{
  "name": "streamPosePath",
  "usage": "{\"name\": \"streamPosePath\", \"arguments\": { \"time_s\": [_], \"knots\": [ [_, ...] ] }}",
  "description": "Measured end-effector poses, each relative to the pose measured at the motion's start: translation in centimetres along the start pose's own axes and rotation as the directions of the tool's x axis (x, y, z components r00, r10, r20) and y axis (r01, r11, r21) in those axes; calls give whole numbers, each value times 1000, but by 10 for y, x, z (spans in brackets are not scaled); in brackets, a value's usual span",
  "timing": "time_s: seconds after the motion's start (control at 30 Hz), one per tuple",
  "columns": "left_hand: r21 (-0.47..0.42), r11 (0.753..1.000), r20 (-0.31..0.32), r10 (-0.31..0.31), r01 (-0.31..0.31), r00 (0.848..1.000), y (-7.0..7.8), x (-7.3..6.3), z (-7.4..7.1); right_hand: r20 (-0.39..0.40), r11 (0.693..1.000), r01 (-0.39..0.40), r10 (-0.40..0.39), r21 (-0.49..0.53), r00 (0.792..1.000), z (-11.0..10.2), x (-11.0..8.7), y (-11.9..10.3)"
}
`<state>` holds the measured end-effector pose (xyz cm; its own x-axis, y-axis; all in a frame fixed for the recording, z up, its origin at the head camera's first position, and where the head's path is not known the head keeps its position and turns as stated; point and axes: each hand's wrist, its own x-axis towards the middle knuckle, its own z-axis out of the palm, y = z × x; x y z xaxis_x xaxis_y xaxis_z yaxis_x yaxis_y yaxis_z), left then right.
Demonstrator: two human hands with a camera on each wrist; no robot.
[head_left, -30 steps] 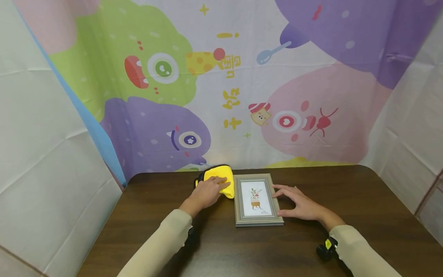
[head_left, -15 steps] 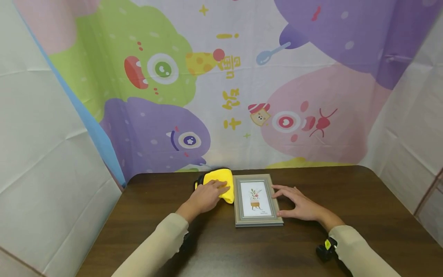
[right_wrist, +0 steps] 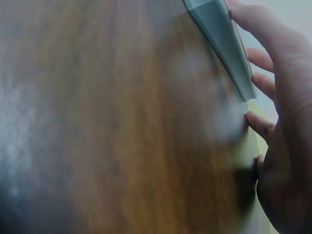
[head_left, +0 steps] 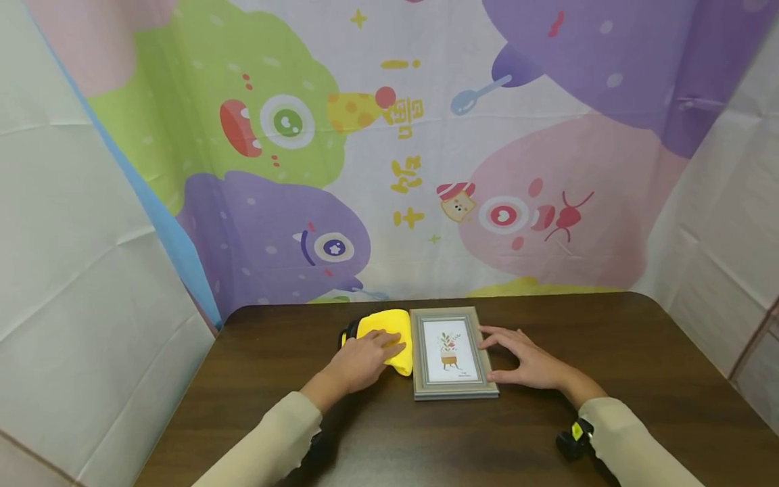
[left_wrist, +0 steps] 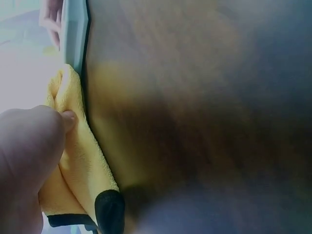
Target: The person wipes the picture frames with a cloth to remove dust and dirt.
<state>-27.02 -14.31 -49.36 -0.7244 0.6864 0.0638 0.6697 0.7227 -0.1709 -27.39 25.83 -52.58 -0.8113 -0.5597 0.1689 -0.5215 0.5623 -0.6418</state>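
In the head view, a thick folded yellow cloth (head_left: 383,321) with black edging sits right at the left side of a grey picture frame (head_left: 456,389). My left hand (head_left: 356,358) grips this cloth, its fingers lying over the top. The left wrist view shows the thumb pressed into the near side of the cloth (left_wrist: 80,151). The frame lies face up, with a drawing of a potted plant in it. Along its right side rests my right hand (head_left: 526,358), thumb and fingers spread. Up close in the right wrist view, fingertips touch the border of the frame (right_wrist: 219,39).
A dark wooden table (head_left: 389,439) carries the frame and the cloth. Behind its far edge hangs a backdrop with cartoon monsters (head_left: 414,149), and white sheets (head_left: 79,257) close off both sides. A black device (head_left: 572,439) is worn on the right wrist.
My left hand and the yellow cloth have moved toward me along the left side of the picture frame. The frame and my right hand have stayed in place.
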Motion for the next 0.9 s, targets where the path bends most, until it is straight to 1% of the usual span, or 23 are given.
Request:
{"name": "streamPosePath", "arguments": {
  "time_s": [0.07, 0.23, 0.37, 0.53, 0.63, 0.77, 0.9],
  "knots": [
    [-9, 1000, 21, -5, 5, 1000, 7, -5, -8, 0, 1000, 0, 0, 1, 1000, 0, 0, 0],
    [5, 1000, 26, -6, 6, 1000, 16, -16, -12, -2, 1000, 5, -5, 0, 1000, 0, 0, 0],
    [9, 1000, 0, 10, -10, 1000, 23, -25, -13, -2, 1000, 8, -8, -1, 1000, -1, 0, -1],
    [26, 999, -56, 40, -38, 998, 30, -36, -13, -1, 1000, 6, -6, 1, 1000, -1, 0, -2],
    [27, 999, -67, 46, -44, 997, 34, -41, -12, -2, 1000, 7, -7, -2, 1000, 0, 0, -1],
    [31, 999, -66, 43, -41, 997, 37, -45, -10, -5, 1000, 9, -9, -8, 1000, 0, 0, 0],
    [65, 997, -107, 55, -48, 993, 38, -44, -10, -4, 1000, 5, -5, -3, 1000, 0, 0, -1]
  ]
}}
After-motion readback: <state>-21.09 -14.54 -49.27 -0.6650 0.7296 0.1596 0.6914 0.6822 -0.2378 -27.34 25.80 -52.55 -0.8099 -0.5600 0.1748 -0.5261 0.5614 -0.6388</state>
